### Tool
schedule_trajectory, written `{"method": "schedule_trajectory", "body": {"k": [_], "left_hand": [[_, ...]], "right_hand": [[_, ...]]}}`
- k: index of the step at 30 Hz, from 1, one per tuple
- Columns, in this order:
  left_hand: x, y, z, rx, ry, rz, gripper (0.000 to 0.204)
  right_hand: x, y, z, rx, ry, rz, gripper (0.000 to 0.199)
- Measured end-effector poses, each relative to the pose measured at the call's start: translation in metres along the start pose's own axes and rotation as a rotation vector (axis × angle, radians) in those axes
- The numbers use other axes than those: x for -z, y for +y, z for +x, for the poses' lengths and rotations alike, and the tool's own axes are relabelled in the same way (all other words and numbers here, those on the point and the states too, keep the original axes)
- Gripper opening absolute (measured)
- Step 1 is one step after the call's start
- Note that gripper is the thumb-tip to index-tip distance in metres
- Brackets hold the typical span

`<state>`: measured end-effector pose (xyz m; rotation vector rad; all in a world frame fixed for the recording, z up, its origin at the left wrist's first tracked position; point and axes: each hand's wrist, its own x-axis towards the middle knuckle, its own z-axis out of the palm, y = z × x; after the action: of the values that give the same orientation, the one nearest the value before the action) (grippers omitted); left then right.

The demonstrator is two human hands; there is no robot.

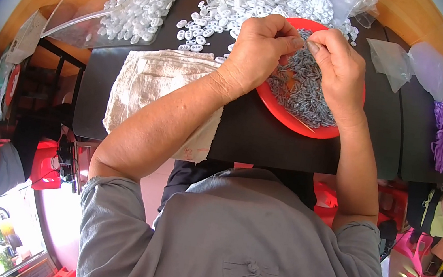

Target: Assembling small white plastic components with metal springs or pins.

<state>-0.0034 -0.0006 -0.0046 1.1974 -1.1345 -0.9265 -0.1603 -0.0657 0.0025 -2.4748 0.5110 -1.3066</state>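
Observation:
My left hand (261, 47) and my right hand (339, 70) meet above a round red tray (276, 117). Thumb and forefinger are pinched together on each. Whatever sits between the fingertips is too small to make out. Heaped in the tray are many small grey, slender pieces (310, 97), perhaps metal; their kind I cannot tell. A thin light stick (300, 120) lies at the tray's near edge. Left of the tray, small white oval plastic pieces with holes (196, 30) are scattered on the dark table (276, 152).
More white pieces fill a clear bag (138, 8) at far left and a translucent container (342, 2) at the back. A folded beige cloth (151, 73) lies under my left forearm. Plastic bags (390, 63) and purple cord (441, 134) are at right. People sit on both sides.

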Motion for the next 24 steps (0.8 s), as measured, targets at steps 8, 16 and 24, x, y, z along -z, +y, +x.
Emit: {"method": "schedule_trajectory", "body": {"k": [8, 16, 24], "left_hand": [[-0.001, 0.002, -0.003, 0.069, 0.018, -0.121, 0.01], [-0.003, 0.001, 0.002, 0.069, 0.041, -0.291, 0.008], [0.003, 0.003, 0.003, 0.118, -0.015, -0.354, 0.009]], "right_hand": [[-0.005, -0.003, -0.003, 0.02, -0.016, 0.025, 0.006], [-0.005, 0.002, -0.002, -0.24, -0.019, 0.224, 0.007], [0.0, 0.002, 0.0, -0.173, -0.029, 0.153, 0.008]]}}
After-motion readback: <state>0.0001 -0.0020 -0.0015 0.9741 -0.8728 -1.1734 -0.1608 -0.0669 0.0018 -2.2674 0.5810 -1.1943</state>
